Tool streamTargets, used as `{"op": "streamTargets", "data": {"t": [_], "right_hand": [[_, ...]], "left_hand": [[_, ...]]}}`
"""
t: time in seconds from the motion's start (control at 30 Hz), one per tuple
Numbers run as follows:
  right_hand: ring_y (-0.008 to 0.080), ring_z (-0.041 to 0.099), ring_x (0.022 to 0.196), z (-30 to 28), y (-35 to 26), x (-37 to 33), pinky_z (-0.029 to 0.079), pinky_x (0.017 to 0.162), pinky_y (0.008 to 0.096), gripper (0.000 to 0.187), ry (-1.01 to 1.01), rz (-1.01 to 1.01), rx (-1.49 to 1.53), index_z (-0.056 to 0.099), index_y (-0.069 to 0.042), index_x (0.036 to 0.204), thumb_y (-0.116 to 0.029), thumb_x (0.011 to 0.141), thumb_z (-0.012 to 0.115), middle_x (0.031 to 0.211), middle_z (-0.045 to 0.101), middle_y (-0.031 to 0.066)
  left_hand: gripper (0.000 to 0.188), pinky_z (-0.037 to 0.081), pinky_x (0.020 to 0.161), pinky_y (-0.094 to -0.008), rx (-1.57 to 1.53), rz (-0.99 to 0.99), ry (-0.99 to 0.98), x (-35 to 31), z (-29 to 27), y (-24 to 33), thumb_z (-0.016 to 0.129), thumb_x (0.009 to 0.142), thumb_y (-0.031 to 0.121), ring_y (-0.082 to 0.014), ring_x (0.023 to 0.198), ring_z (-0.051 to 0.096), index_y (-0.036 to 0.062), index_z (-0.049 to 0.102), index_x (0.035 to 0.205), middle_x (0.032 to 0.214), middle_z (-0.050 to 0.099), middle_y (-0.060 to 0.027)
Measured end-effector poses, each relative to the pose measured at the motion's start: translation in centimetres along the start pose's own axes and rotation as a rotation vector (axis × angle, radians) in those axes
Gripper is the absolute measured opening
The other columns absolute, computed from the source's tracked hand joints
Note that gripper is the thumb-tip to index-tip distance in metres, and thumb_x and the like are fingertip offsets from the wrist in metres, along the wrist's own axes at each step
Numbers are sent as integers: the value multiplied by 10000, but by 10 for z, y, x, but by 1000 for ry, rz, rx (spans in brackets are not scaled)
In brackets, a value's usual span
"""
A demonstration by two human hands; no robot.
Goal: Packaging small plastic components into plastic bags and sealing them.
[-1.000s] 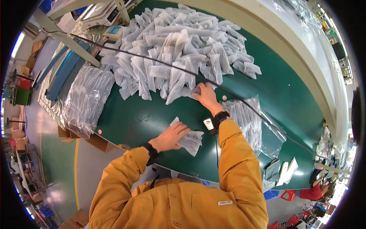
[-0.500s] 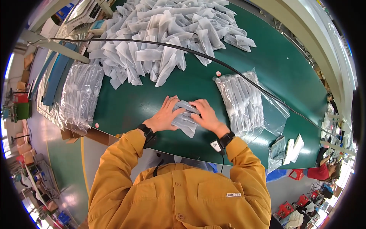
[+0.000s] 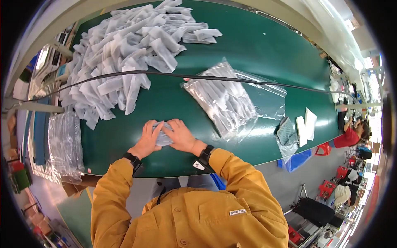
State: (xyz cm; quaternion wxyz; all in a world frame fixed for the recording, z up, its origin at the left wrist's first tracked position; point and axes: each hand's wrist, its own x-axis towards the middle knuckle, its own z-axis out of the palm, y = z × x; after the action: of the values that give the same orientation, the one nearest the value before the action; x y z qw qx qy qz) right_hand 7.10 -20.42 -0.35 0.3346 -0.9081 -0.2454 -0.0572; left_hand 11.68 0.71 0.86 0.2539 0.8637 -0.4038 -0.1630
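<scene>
Close to the table's near edge, my left hand (image 3: 145, 140) and my right hand (image 3: 181, 136) grip a small bunch of frosted plastic pouches (image 3: 163, 138) from both sides. Fingers of each hand wrap over the bunch, and the thumbs press on it. How many pouches there are I cannot tell, because my fingers hide much of them. Beyond my hands, a large loose heap of similar frosted pouches (image 3: 124, 53) covers the far left of the table. Right of my hands lies a clear bag packed with rows of such pouches (image 3: 227, 101), its loose end spread rightward.
Another packed clear bag (image 3: 66, 140) lies at the left edge. A black cable (image 3: 198, 77) crosses above the green table (image 3: 264, 49). A grey mesh-like piece (image 3: 286, 131) and white strips (image 3: 305, 128) lie at the right. A person in red (image 3: 346, 138) is beyond.
The view has turned to the right, so table items appear shifted left. My hands have drawn closer together around the pouches, and the bunch shows less between them.
</scene>
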Motion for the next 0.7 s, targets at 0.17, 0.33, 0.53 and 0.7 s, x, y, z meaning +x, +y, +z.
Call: {"op": "streamTargets", "data": {"t": [0.17, 0.33, 0.53, 0.7], "right_hand": [[391, 501, 1029, -54, -22, -78, 437, 886, 466, 780, 69, 173, 74, 519, -88, 1329, -214, 624, 828, 1108, 509, 192], [373, 541, 1014, -176, -54, -199, 468, 860, 424, 777, 132, 593, 27, 543, -74, 1336, -208, 638, 855, 1124, 541, 186], [365, 534, 968, -182, -32, -306, 461, 841, 422, 800, 430, 997, -365, 535, -60, 1335, -168, 615, 866, 1077, 538, 174], [368, 527, 959, -164, -4, -277, 459, 831, 422, 820, 377, 839, -344, 527, -55, 1343, -158, 605, 870, 1066, 532, 177]], "left_hand": [[934, 356, 1069, -476, -255, 166, -131, 25, -1, 61, 794, 637, 138, -432, 1256, 353, 68, 329, 1443, 1369, 304, -239], [739, 348, 1046, -460, -278, 358, 163, 80, 20, 155, 748, 735, 233, -383, 1198, 409, 54, 440, 1383, 1252, 421, -197], [417, 398, 919, -466, 29, 398, 165, 150, 71, 221, 684, 810, 183, -362, 1128, 463, 42, 542, 1177, 1140, 505, -146], [164, 448, 747, -448, 34, 355, 145, 178, 85, 210, 623, 837, 88, -352, 938, 560, 33, 534, 964, 963, 564, -127]]}}
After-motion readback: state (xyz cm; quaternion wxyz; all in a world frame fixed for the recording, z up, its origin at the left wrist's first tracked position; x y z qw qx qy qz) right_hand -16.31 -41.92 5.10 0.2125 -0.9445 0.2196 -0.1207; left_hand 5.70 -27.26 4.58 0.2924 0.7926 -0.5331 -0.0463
